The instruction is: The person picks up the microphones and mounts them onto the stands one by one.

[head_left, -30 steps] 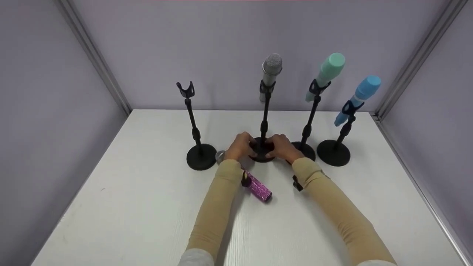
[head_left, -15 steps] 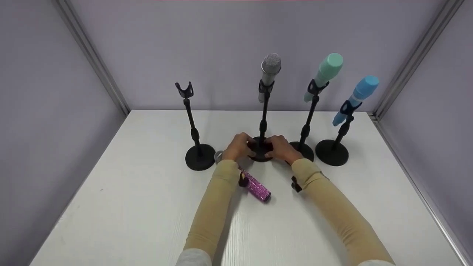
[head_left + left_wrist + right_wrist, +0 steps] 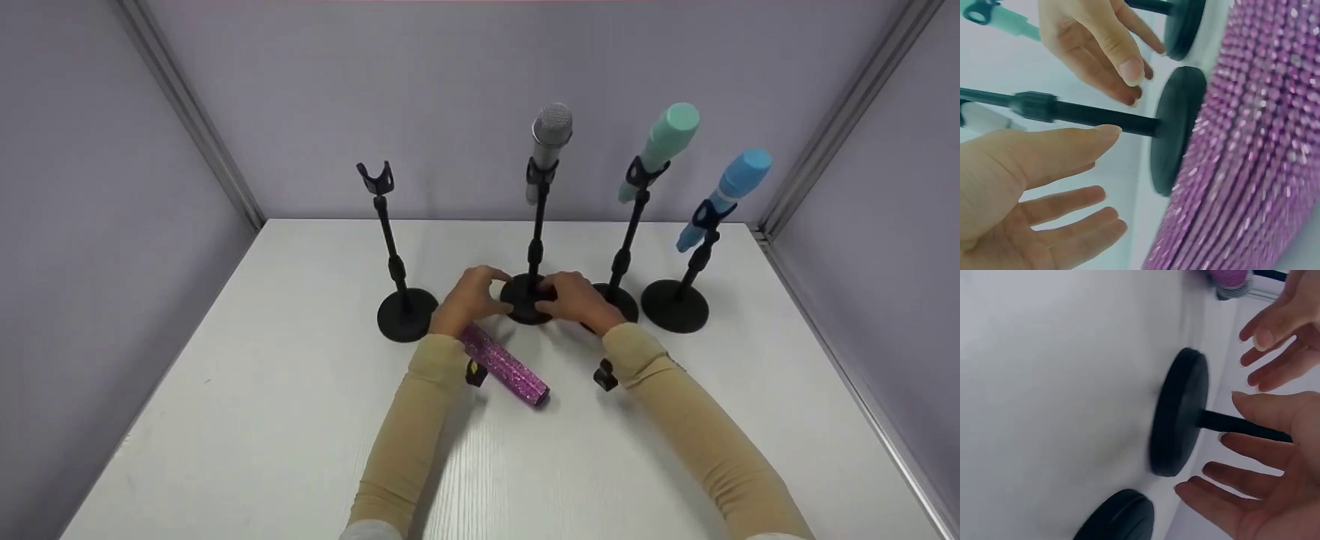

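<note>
A silver microphone (image 3: pixel 552 127) rests tilted in the clip of a black stand, whose round base (image 3: pixel 527 309) lies between my two hands. My left hand (image 3: pixel 471 298) is just left of that base, its fingers extended and apart from it in the left wrist view. On the other side, my right hand (image 3: pixel 576 298) has its fingertips close by the base; relaxed fingers (image 3: pixel 1241 481) show around the pole in the right wrist view. A glittery magenta microphone (image 3: pixel 506 365) lies on the table beneath my left wrist, its head hidden there in the head view.
A stand with a bare clip (image 3: pixel 377 180) is at the left. To the right are stands bearing a mint-green microphone (image 3: pixel 670 135) and a blue microphone (image 3: pixel 739 180). Panel walls (image 3: pixel 450 97) enclose the white table (image 3: pixel 262 420).
My left hand has let go of the stand's base and drawn left, uncovering more of the magenta microphone's handle. My right hand stays close to the base; the stand keeps its place.
</note>
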Demonstrator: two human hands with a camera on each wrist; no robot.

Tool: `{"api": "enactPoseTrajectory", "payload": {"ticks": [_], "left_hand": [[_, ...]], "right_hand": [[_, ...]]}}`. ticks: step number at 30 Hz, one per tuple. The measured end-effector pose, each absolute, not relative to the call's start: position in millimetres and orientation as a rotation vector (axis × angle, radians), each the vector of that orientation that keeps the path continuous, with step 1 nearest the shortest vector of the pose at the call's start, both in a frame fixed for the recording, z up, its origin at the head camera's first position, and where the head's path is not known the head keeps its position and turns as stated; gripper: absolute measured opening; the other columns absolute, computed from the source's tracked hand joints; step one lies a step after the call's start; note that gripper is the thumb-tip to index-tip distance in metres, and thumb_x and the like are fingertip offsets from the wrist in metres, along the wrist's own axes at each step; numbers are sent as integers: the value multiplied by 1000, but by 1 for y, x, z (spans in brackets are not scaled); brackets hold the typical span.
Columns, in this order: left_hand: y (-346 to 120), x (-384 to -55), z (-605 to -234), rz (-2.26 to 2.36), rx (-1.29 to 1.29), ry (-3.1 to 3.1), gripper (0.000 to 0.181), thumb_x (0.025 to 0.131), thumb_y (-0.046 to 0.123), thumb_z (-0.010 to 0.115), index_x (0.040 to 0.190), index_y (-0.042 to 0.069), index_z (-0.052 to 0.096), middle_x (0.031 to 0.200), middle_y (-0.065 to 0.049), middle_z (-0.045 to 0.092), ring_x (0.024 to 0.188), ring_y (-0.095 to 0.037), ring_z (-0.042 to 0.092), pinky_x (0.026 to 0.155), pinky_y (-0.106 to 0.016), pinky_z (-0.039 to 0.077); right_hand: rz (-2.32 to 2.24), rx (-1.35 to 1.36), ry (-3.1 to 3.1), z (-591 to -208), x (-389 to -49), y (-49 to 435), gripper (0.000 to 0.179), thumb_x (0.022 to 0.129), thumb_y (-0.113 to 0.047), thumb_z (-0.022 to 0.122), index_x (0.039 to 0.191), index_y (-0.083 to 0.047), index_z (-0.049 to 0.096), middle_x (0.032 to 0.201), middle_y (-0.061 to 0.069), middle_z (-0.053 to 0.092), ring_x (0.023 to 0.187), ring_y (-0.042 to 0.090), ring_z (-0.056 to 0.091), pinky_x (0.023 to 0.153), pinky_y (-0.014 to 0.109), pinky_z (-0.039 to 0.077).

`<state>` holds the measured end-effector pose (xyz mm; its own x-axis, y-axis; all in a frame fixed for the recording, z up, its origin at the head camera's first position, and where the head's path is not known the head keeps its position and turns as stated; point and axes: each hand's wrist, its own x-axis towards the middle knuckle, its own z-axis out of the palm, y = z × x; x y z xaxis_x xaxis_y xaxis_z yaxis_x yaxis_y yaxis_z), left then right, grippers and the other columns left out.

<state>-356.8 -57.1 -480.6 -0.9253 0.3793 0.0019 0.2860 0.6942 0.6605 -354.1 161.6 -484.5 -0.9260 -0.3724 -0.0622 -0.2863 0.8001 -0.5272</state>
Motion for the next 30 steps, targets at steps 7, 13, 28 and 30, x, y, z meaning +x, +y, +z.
{"api": "enactPoseTrajectory", "payload": {"ticks": [7,13,28,30], "left_hand": [[-82,-333,-466,1026,561,2813,56,84,14,85,136,5,66,142,-15,64,132,-36,59,112,-46,48],[-104,-318,-457,1037,534,2786,57,84,18,85,137,10,66,146,-13,62,132,-36,60,109,-47,51],[-169,-296,-445,1095,528,2716,51,83,13,86,128,0,69,128,-25,70,119,-40,68,104,-52,54],[-177,-297,-443,1094,521,2714,48,83,13,85,127,-1,70,127,-25,71,119,-40,68,103,-52,54]], "right_hand": [[-867,-529,2776,-471,-343,157,44,98,-23,69,131,5,66,134,24,67,127,39,62,109,52,49],[-882,-584,2752,-469,-333,152,43,99,-24,69,131,5,66,133,24,68,123,38,65,106,51,52],[-885,-673,2738,-467,-317,135,42,98,-24,71,129,4,67,127,23,71,116,37,68,102,50,54],[-890,-682,2744,-466,-317,134,42,97,-23,71,128,4,67,127,23,71,116,37,68,102,50,54]]}}
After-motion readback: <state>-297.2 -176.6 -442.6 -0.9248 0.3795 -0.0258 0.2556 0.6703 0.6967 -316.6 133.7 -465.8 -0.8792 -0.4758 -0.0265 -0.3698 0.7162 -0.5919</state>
